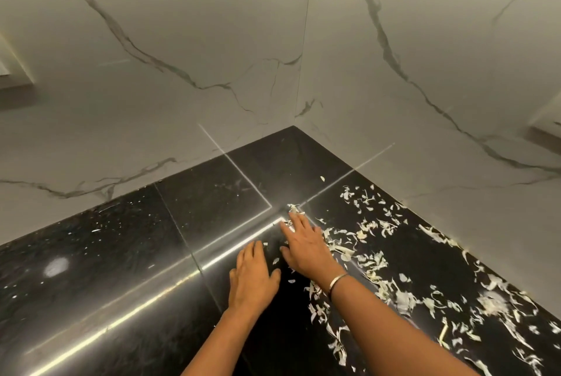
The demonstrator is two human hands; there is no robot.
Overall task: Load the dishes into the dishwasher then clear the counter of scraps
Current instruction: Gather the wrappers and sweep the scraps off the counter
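Two flat palms, I log: left hand (253,278) on glossy black counter (121,254), fingers straight | right hand (306,249) outstretched flat, touching scraps (373,260) | scraps strewn rightward, reaching wall (425,102) edge.

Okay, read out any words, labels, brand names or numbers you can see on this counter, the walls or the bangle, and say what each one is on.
None: no words, numbers, brands or signs show anywhere.
Black counter: only speckles and streaks of reflected light.
Marble walls: only grey veins.
Bangle on the right wrist: plain, no engraving visible.
Scraps: no packaging or labels among them.
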